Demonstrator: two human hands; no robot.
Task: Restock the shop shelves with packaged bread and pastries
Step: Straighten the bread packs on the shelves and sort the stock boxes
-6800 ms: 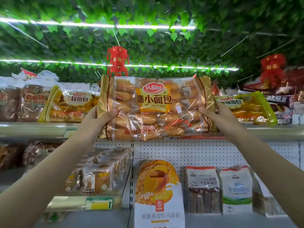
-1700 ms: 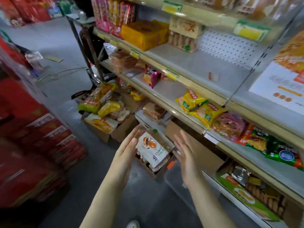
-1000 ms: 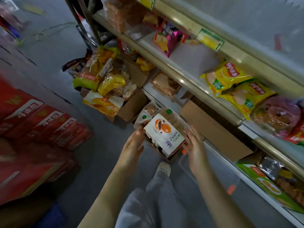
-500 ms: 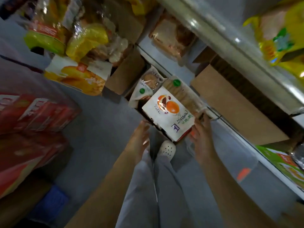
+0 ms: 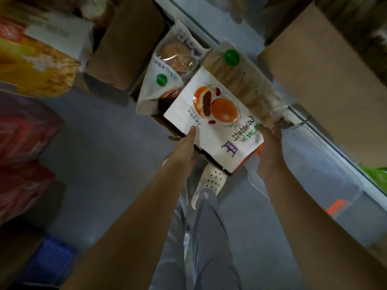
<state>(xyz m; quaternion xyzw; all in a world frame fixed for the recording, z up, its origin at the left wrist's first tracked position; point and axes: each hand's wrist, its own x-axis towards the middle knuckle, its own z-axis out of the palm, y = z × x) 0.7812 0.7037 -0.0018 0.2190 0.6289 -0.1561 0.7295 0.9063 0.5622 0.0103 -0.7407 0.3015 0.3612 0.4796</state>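
A white pastry bag [image 5: 213, 120] printed with an orange bun lies on top of an open cardboard box [image 5: 134, 94] on the floor. My left hand [image 5: 184, 147] holds its lower left edge with the thumb on the face. My right hand [image 5: 270, 147] grips its lower right corner. Beside it in the box are a clear pack of biscuits with a green sticker [image 5: 240, 80] and a white bag with a green dot [image 5: 165, 80].
The bottom shelf edge [image 5: 314, 132] runs diagonally on the right, with a brown carton [image 5: 326, 80] on it and a clear plastic bin [image 5: 314, 185] below. A second cardboard box [image 5: 125, 42], a yellow bread bag [image 5: 35, 70] and red cartons [image 5: 25, 132] stand to the left. My white shoe [image 5: 211, 181] is under the box.
I turned from the top shelf and bent down to the floor box. Both hands, open and apart a second ago, have closed onto the white pastry bag's lower edges.
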